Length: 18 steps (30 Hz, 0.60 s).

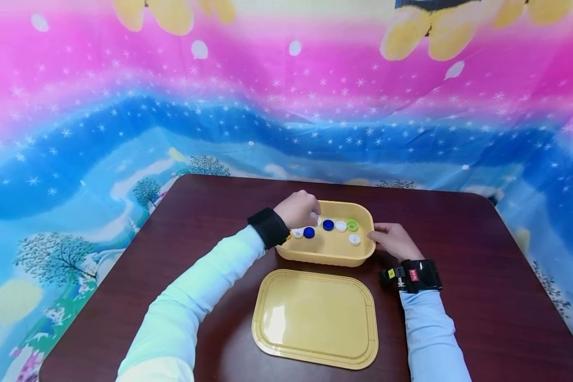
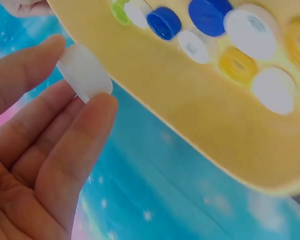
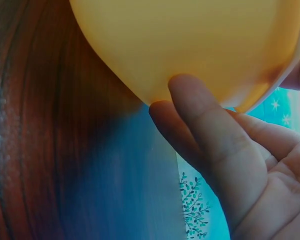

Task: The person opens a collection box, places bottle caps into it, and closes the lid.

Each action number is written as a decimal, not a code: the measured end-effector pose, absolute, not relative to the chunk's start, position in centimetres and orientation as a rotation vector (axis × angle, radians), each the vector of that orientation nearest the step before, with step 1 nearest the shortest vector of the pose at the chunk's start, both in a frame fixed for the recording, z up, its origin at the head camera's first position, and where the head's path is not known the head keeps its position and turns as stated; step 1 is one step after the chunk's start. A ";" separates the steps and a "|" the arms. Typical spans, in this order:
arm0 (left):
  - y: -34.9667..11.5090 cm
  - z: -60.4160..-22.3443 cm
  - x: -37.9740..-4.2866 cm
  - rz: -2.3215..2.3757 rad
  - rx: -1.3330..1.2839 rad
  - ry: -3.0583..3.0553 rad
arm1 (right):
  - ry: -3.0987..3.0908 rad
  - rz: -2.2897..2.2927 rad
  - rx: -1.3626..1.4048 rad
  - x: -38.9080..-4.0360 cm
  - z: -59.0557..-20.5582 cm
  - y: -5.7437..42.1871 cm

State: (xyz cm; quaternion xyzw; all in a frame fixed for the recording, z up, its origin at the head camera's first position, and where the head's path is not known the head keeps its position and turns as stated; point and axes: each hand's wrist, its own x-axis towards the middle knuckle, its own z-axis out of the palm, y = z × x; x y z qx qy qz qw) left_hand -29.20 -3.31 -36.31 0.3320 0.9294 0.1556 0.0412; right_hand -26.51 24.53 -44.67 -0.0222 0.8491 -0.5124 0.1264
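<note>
A yellow plastic box stands lidless on the table, with several white, blue, green and yellow bottle caps in it. Over the box's left part, my left hand pinches a white bottle cap between thumb and fingertips. Among the caps lying inside are a blue cap, a green cap and a white cap. My right hand holds the box's right end, its thumb against the wall near the rim; part of its grip is hidden in the right wrist view.
The flat yellow lid lies on the dark wooden table, just in front of the box. A patterned cloth hangs behind the table and along its sides.
</note>
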 end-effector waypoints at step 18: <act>3.0 -40.0 -31.7 0.367 1.172 2.652 | 2.479 -1.534 -0.043 -26.5 -44.8 24.5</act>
